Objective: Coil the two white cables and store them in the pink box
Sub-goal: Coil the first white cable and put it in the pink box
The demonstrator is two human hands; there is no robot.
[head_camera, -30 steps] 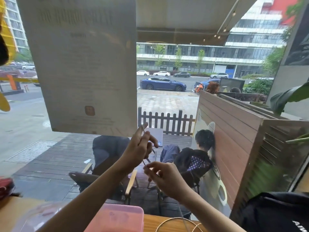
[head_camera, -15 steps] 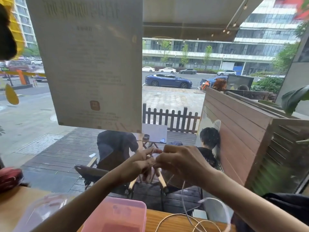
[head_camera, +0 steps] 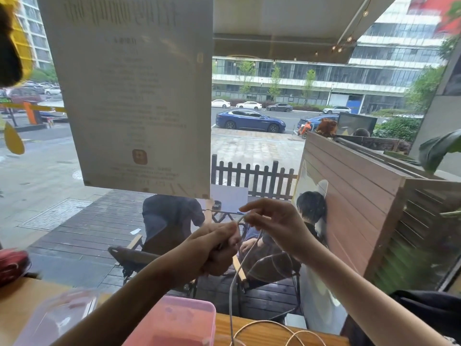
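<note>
Head view. Landmark for all positions: the pink box (head_camera: 174, 323), which stands at the near edge of the wooden counter (head_camera: 274, 328) with its top open.

The left hand (head_camera: 209, 248) is raised well above the pink box, fist closed around one end of a white cable (head_camera: 233, 283). The grip is narrow and firm. In my judgement this hand serves as the anchor on which loops are to be gathered. How many turns sit inside the fist cannot be told.

The right hand (head_camera: 274, 221) is above and to the right of the pink box, just beside the left hand. Its thumb and forefinger pinch the cable where it leaves the left fist, and the remaining fingers are spread loose. This reads as a guiding pinch, feeding the next length toward the anchor hand.

From the hands the cable hangs almost straight down, its long axis near vertical. It passes just to the right of the pink box and reaches the counter. There the slack lies in loose, open curves to the right of the box, roughly flat on the wood. Whether those curves belong to one cable or two cannot be told.

A clear lid (head_camera: 55, 318) lies left of the pink box. Nothing white is visible inside the box; coiling appears at an early stage.
</note>
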